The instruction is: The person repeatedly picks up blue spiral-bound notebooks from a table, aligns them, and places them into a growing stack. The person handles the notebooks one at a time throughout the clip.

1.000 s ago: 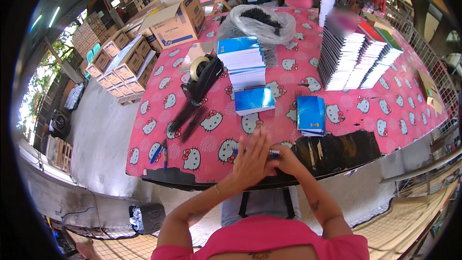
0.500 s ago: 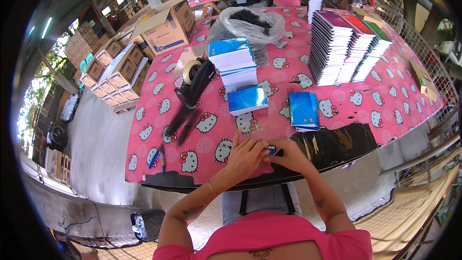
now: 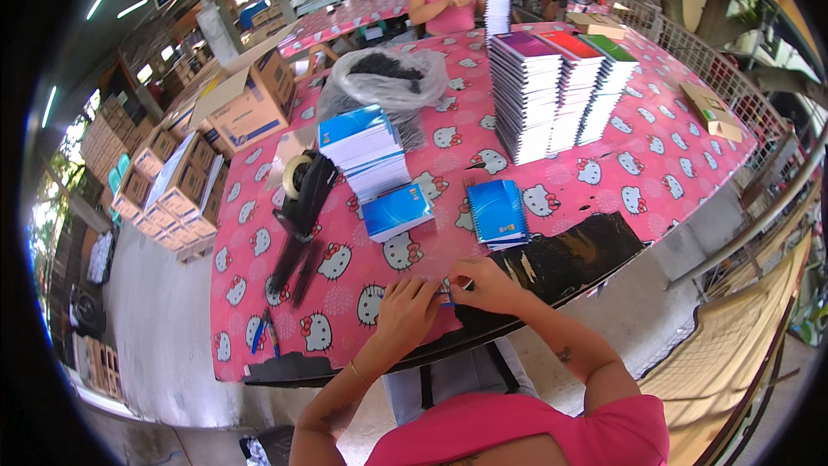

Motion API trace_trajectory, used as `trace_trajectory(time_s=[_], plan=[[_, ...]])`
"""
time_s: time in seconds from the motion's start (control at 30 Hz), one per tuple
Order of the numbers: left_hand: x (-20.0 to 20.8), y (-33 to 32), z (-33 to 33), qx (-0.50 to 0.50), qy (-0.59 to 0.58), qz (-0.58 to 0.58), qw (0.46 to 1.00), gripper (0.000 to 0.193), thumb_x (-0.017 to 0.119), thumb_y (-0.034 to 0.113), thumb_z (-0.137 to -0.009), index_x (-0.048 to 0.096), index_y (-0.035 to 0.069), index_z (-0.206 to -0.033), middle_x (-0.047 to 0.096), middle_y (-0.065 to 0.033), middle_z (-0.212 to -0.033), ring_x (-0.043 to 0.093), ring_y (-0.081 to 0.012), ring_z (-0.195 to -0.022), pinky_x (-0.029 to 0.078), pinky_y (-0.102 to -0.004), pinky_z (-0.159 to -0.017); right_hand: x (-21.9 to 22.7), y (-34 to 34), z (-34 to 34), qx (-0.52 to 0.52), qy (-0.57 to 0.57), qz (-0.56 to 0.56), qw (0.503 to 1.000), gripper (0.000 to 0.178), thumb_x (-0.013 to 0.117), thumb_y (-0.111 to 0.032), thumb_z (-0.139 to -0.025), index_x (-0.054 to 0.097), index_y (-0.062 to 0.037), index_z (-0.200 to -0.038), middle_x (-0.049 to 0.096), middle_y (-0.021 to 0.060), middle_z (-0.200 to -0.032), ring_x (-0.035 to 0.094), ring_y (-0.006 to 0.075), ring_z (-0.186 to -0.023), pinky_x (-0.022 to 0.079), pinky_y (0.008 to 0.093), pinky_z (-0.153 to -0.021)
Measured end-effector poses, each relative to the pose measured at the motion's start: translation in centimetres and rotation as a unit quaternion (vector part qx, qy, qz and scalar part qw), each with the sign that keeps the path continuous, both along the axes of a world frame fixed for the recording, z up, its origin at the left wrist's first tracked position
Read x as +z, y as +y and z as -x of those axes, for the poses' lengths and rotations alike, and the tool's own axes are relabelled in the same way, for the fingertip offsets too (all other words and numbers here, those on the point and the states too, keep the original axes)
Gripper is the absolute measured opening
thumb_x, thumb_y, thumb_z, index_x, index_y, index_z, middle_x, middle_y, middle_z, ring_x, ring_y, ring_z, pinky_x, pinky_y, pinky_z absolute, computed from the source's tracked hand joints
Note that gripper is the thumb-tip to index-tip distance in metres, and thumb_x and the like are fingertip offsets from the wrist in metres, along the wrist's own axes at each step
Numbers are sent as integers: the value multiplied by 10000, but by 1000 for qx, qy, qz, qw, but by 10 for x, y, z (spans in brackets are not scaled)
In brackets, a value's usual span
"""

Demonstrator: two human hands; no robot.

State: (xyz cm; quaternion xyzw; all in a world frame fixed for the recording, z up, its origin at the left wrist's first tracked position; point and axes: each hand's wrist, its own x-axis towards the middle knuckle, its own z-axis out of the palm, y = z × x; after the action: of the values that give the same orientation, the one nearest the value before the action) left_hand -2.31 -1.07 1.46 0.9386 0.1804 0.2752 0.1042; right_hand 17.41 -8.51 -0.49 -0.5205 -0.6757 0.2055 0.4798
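Note:
My left hand (image 3: 409,309) rests low at the table's near edge, fingers bent together over a small blue notebook (image 3: 446,299), of which only a sliver shows. Close beside it, my right hand (image 3: 483,285) is closed in a pinch at that notebook's right end; what the fingertips grip is hidden. Just beyond my hands lie a few spiral-bound blue notebooks (image 3: 498,212). To their left sits a low pile of blue-covered pads (image 3: 398,211), with a taller stack of blue-covered pads (image 3: 362,151) behind it.
Tall stacks of spiral notebooks (image 3: 526,103) stand at the far right. A clear plastic bag (image 3: 336,91) holds black coils. On the left are a tape dispenser (image 3: 306,194), black coils (image 3: 297,272) and pens (image 3: 266,332). Cartons (image 3: 246,108) stand beyond; a person (image 3: 444,0) works across the table.
The view has shifted, so the table's things appear farther left. My hands have drawn slightly apart, the right one pinching beside the left. The stacks have not moved on the table.

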Motion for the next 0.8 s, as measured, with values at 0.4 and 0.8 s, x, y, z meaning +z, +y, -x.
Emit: trace_trajectory(time_s=[0.4,0.8], plan=[[32,80,-41,38,-152,23,987,269,673,117,-915,669,24,-1167,701,-179,-1115,683,-363,-1022,558,-403,-856,29,-4,-24,-222,321,-27,920,428,636,-33,-941,511,13,-1348,651,83,-1116,610,134,-977,512,296,-863],[8,83,-5,60,1,-73,996,263,642,68,-832,647,22,-1091,677,-145,-1100,654,-324,-990,525,-436,-869,15,21,-23,-194,-87,-81,974,676,812,-179,-780,494,-57,-1365,512,206,-1358,518,396,-1237,401,471,-1034]])
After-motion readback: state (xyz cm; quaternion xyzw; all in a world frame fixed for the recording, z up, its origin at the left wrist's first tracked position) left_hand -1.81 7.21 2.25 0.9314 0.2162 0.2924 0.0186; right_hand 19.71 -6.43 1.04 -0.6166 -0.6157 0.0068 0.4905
